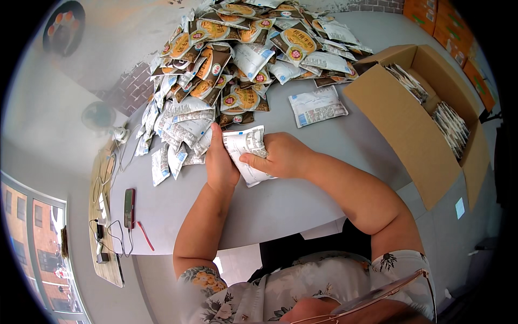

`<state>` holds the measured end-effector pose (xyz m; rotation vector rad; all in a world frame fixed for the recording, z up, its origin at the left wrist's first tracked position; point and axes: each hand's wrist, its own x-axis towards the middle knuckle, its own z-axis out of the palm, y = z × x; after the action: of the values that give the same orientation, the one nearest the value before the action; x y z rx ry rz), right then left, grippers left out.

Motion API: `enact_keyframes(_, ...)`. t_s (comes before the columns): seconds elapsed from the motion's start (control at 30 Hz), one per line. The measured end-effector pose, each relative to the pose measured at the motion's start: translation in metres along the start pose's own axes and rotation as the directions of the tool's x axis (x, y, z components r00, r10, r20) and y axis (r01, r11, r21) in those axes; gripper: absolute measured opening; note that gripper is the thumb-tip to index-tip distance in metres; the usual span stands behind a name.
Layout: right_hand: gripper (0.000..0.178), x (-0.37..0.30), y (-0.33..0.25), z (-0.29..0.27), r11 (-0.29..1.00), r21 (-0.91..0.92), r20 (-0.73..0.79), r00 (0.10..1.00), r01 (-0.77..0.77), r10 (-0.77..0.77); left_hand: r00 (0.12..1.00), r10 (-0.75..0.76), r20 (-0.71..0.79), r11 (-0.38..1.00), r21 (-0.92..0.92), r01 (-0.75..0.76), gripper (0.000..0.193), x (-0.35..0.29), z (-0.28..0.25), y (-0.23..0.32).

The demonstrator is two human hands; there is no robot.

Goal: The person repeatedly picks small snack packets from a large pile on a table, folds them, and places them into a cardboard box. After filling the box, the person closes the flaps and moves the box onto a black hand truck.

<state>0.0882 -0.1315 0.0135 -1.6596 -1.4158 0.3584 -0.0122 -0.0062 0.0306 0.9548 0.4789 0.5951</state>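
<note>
Between my hands, above the near part of the table, is a white printed milk-drink packet (250,141). My right hand (288,155) is closed round its right side, the thumb lying across the face. Against its left edge rests my left hand (220,164), palm turned inward and thumb upright; its other fingers are mostly hidden. Whether more packets lie under this one I cannot tell. Just beyond my left hand, white-backed packets (186,127) spill from a big heap of brown and yellow packets (243,46). One single packet (318,107) lies apart, white side up.
At the right stands an open cardboard box (396,127) with rows of packets (450,129) standing inside. A dark red phone (129,208) on a cable and a red strip (145,236) lie at the table's left. Orange cartons (450,29) are stacked far right.
</note>
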Motion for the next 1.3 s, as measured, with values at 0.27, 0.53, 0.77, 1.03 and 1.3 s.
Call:
enact_keyframes(0.27,0.052,0.0,-0.005,-0.006,0.994,0.048,-0.001,0.995,-0.102,0.102,0.982,0.077,0.171,0.991,0.098,-0.094,0.04,0.001,-0.006,0.0)
enact_keyframes(0.53,0.053,-0.002,-0.007,-0.005,0.988,0.121,0.007,0.995,-0.096,0.096,0.98,0.048,0.192,0.998,0.038,-0.056,0.033,0.004,-0.013,0.0)
enact_keyframes(0.77,0.055,0.0,-0.002,-0.003,0.997,0.041,-0.039,0.997,-0.065,0.066,0.975,0.207,0.08,0.958,0.184,-0.218,0.035,0.006,-0.014,-0.001)
enact_keyframes(1.03,0.04,-0.002,-0.013,-0.01,0.975,-0.222,0.086,0.996,0.03,-0.011,0.348,0.528,0.774,-0.136,0.482,-0.865,0.041,-0.012,-0.006,0.015)
enact_keyframes(1.3,0.033,-0.003,-0.012,-0.005,0.945,-0.298,0.107,0.989,0.132,-0.104,0.44,0.366,0.82,-0.086,0.501,-0.861,0.047,-0.009,-0.004,0.014)
